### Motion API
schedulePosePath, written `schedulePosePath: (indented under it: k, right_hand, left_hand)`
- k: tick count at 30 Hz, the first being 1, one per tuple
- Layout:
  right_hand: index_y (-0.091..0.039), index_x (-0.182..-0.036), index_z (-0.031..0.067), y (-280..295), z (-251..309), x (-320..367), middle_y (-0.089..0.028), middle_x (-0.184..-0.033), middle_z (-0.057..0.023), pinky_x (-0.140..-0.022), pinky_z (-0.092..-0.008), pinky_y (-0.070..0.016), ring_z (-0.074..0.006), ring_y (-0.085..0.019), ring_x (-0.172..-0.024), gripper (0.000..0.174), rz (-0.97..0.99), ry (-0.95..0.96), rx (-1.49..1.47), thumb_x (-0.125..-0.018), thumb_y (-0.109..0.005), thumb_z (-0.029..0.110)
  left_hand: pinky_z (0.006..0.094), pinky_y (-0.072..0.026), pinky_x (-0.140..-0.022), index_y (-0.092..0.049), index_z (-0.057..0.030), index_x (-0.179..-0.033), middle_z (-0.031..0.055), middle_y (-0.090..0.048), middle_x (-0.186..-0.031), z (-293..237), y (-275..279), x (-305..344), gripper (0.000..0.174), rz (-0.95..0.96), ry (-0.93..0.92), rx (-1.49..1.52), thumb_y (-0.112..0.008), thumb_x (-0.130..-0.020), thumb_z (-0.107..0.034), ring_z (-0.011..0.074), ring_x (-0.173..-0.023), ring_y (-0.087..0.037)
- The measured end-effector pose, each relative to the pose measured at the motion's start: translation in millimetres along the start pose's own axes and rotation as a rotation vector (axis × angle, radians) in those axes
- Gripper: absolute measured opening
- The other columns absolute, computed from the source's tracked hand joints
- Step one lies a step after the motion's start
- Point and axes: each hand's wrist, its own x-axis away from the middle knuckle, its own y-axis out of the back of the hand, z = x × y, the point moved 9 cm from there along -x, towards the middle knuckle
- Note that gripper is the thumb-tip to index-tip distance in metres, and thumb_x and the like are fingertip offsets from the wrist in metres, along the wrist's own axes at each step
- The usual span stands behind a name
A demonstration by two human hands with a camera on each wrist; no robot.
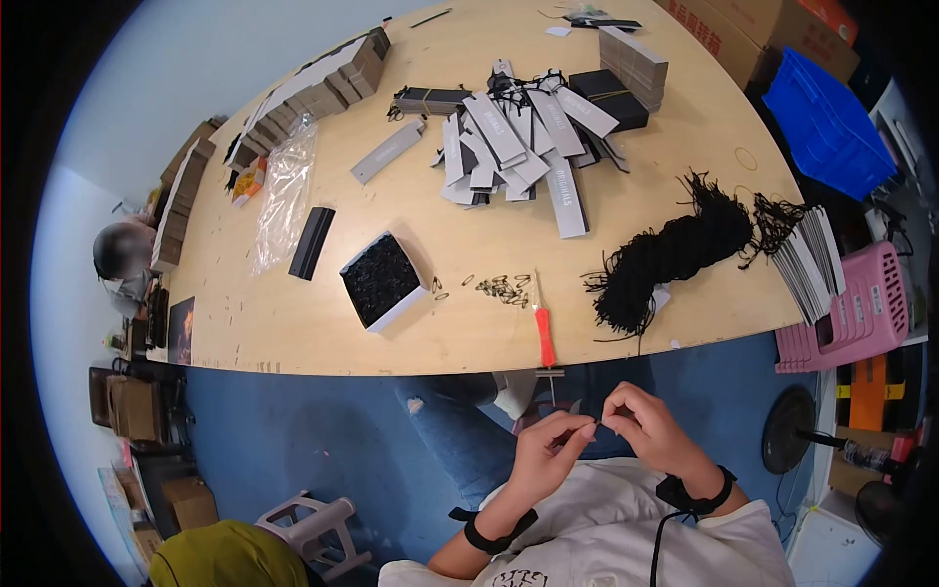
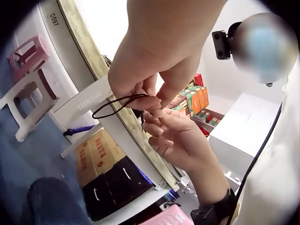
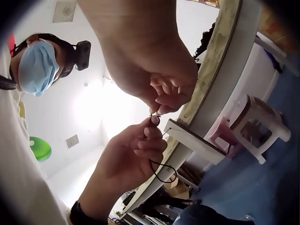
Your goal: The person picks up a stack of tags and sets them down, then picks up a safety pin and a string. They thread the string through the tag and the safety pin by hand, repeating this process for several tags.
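My left hand [image 1: 550,455] and right hand [image 1: 650,428] meet in front of the torso, below the table's near edge. Between their fingertips they pinch a thin black cord [image 3: 155,117]. From the left fingers hangs a loop of this cord [image 2: 96,114], also seen as a loop [image 3: 176,174] in the right wrist view. What the fingertips do at the cord's end is largely hidden by the fingers. Nearest on the table lie a red-handled tool [image 1: 544,338] with a thin shaft and a scatter of small dark loops [image 1: 504,290].
A white box [image 1: 403,305] of black pieces stands on the table [image 1: 460,347]. Behind it are a pile of grey ORIGINALS tags [image 1: 562,196] and stacked tags [image 1: 318,93]. Rightward lies a black cord bundle [image 1: 675,245]. A pale strip [image 2: 89,99] lettered ORIGINALS juts at the table edge.
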Motion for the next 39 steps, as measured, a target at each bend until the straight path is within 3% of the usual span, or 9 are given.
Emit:
schedulePosePath:
  k: [5, 8, 15, 17, 20, 24, 26, 29, 39]
  right_hand:
    - [-0.053, -0.093, -0.0001, 6.6, -12.8, 4.6, -0.053, -0.084, -0.0097, -0.067, -0.0289, -0.0440, -0.0202, -0.053, -0.074, 0.006, -0.073, 0.006, 0.010, -0.088, -0.057, 0.000]
    - [-0.052, -0.092, -0.0005, 7.4, -8.8, 4.4, -0.053, -0.085, -0.0093, -0.067, -0.0285, -0.0438, -0.0200, -0.053, -0.073, 0.006, -0.102, -0.004, 0.018, -0.088, -0.057, 0.001]
    - [-0.054, -0.090, 0.0002, 14.6, -3.1, 0.7, -0.054, -0.082, -0.0096, -0.065, -0.0291, -0.0445, -0.0207, -0.055, -0.070, 0.005, -0.104, -0.011, 0.054, -0.087, -0.058, 0.000]
    - [-0.053, -0.090, 0.0009, 11.6, 0.1, -0.5, -0.055, -0.082, -0.0100, -0.064, -0.0309, -0.0455, -0.0230, -0.057, -0.071, 0.006, -0.109, 0.033, 0.143, -0.087, -0.059, 0.000]
    - [-0.052, -0.090, 0.0022, 2.2, 3.1, 1.9, -0.057, -0.083, -0.0107, -0.061, -0.0346, -0.0471, -0.0276, -0.060, -0.071, 0.009, -0.091, 0.121, 0.281, -0.086, -0.060, 0.001]
    - [-0.051, -0.091, 0.0039, -5.1, 9.8, 4.4, -0.058, -0.084, -0.0101, -0.059, -0.0375, -0.0475, -0.0310, -0.061, -0.070, 0.012, -0.073, 0.189, 0.340, -0.085, -0.061, 0.002]
    - [-0.051, -0.091, 0.0038, -0.1, 11.0, 4.5, -0.058, -0.084, -0.0101, -0.059, -0.0372, -0.0475, -0.0308, -0.061, -0.070, 0.011, -0.100, 0.197, 0.328, -0.085, -0.061, 0.002]
    - [-0.051, -0.089, 0.0033, 4.8, 4.5, 2.0, -0.058, -0.084, -0.0111, -0.059, -0.0364, -0.0473, -0.0314, -0.060, -0.071, 0.010, -0.083, 0.129, 0.318, -0.086, -0.060, 0.002]
    - [-0.057, -0.097, 0.0004, -0.5, -29.1, 8.3, -0.061, -0.089, -0.0035, -0.058, -0.0243, -0.0506, -0.0081, -0.057, -0.076, 0.013, 0.060, -0.167, -0.152, -0.090, -0.063, 0.009]
  left_hand:
    - [0.0190, -0.0368, -0.057, -0.067, -0.0003, -0.100, 0.0000, -0.060, -0.078, 28.3, 5.4, 5.9, 0.016, -0.123, 0.304, 0.635, -0.061, -0.094, -0.014, 0.0044, -0.064, -0.048]
    - [0.0173, -0.0319, -0.056, -0.067, -0.0009, -0.093, -0.0020, -0.058, -0.075, 22.4, 0.8, 6.2, 0.016, -0.094, 0.361, 0.776, -0.062, -0.094, -0.016, 0.0032, -0.063, -0.045]
    - [0.0178, -0.0303, -0.054, -0.064, -0.0017, -0.090, -0.0041, -0.053, -0.071, 35.4, 4.3, 8.3, 0.017, -0.066, 0.410, 0.598, -0.061, -0.094, -0.018, 0.0034, -0.061, -0.042]
    - [0.0182, -0.0296, -0.053, -0.065, -0.0015, -0.100, -0.0027, -0.054, -0.074, 32.2, -7.1, 10.2, 0.018, 0.040, 0.416, 0.883, -0.060, -0.095, -0.018, 0.0029, -0.061, -0.042]
    - [0.0188, -0.0318, -0.053, -0.068, -0.0026, -0.105, -0.0029, -0.056, -0.076, 29.9, -6.8, 7.1, 0.018, -0.063, 0.430, 0.939, -0.062, -0.094, -0.015, 0.0040, -0.059, -0.043]
    - [0.0203, -0.0358, -0.053, -0.070, -0.0025, -0.106, -0.0005, -0.059, -0.077, 42.2, -2.2, 4.2, 0.018, -0.157, 0.373, 0.536, -0.066, -0.091, -0.011, 0.0064, -0.060, -0.047]
    - [0.0196, -0.0392, -0.053, -0.072, -0.0018, -0.102, 0.0026, -0.064, -0.076, 1.6, 0.2, -2.8, 0.015, -0.098, -0.111, -0.147, -0.067, -0.089, -0.009, 0.0065, -0.061, -0.053]
    - [0.0210, -0.0436, -0.057, -0.072, -0.0019, -0.100, 0.0036, -0.064, -0.075, -0.9, -2.1, -1.9, 0.014, -0.063, -0.073, -0.211, -0.067, -0.089, -0.009, 0.0075, -0.064, -0.057]
    - [0.0216, -0.0453, -0.073, -0.066, 0.0021, -0.100, 0.0020, -0.058, -0.091, 25.5, -10.1, 0.5, 0.015, 0.057, 0.142, 0.261, -0.061, -0.095, -0.011, 0.0078, -0.084, -0.057]
